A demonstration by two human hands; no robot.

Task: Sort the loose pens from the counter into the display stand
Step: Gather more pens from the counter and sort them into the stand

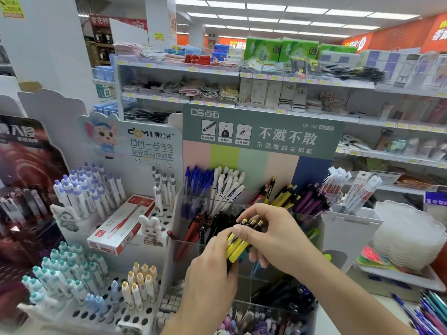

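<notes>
A small bundle of yellow pens [238, 246] with black tips is held between both hands over the clear tiered display stand [244, 274]. My left hand [212, 274] grips the bundle's lower end from the left. My right hand [273, 238] curls over the bundle from the right, fingers on the tips. The stand's back compartments hold blue pens [196, 187], white pens [228, 187], yellow pens [283, 195] and purple pens [308, 198]. Red and black pens fill the row just beyond my hands. Loose pens [425, 313] lie on the counter at bottom right.
A white peg-hole display [96, 308] with capped pens stands at left, with a red-and-white pen box [121, 226] lying on it. A stack of white scalloped plates [408, 235] sits at right. Store shelves run behind.
</notes>
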